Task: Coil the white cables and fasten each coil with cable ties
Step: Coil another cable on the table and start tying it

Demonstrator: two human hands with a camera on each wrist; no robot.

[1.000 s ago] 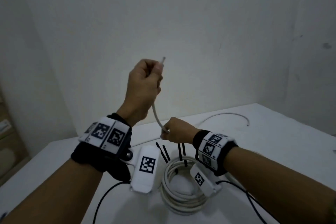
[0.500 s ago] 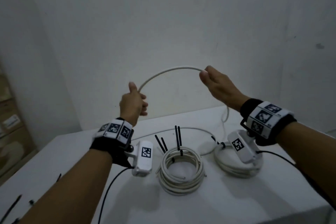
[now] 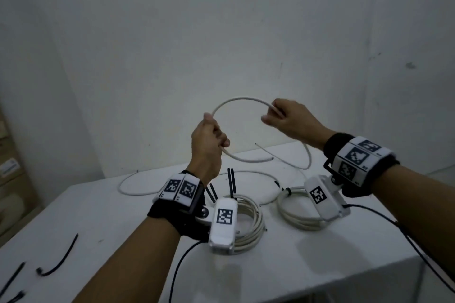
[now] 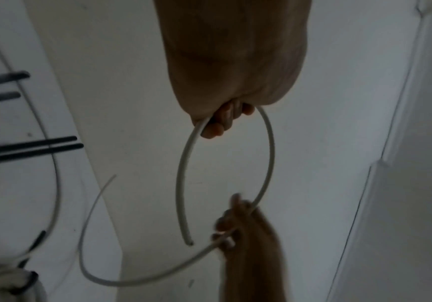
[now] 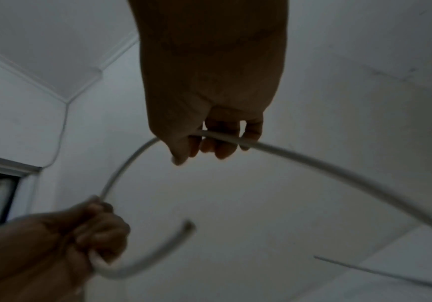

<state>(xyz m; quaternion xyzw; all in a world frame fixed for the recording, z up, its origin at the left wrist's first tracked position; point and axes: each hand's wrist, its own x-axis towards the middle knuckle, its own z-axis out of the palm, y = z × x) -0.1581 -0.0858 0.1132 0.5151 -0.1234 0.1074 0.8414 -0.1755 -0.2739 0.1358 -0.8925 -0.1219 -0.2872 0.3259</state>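
Observation:
A loose white cable [image 3: 240,99] arches in the air between both hands above the white table [image 3: 123,224]. My left hand [image 3: 209,140] grips it near its free end [image 3: 269,159], which curls out below the fist. My right hand [image 3: 286,119] holds the cable farther along, fingers curled round it [image 5: 225,139]; from there it drops to the table. The left wrist view shows the same loop [image 4: 268,155] running from fist to right hand. Two finished coils lie on the table: one [image 3: 248,226] under my left wrist with black ties [image 3: 231,181] sticking up, one [image 3: 295,214] under my right wrist.
Another loose white cable [image 3: 138,192] lies along the table's back. Spare black cable ties [image 3: 59,257] lie at the front left corner. A black wire [image 3: 423,251] from the right wrist camera trails off the table's right edge. A white wall stands close behind.
The hands have come closer together and the cable arc has tightened into a near full loop. The left hand rose a little; the free end now curls out below it.

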